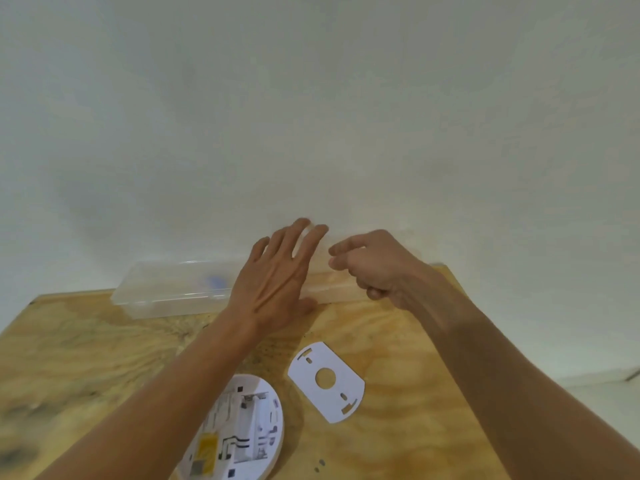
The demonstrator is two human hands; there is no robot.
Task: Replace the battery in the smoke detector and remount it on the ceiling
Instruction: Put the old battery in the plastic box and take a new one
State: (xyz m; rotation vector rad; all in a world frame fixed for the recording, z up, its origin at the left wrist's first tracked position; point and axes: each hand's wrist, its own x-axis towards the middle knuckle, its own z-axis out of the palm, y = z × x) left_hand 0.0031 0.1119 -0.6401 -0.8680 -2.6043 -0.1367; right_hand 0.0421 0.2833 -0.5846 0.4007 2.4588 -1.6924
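Left hand (pixel 277 278) spread on far clear box (pixel 173 289); right hand (pixel 377 268) curled, empty: steady box, lift lid.

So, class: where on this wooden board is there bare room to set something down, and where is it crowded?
Free: the board's left part, between the clear plastic case and the left forearm, and the right strip beyond the right forearm. Crowded: the near centre, where the opened smoke detector and white mounting plate lie apart, and the back edge, where the left hand and right hand hover at the case.
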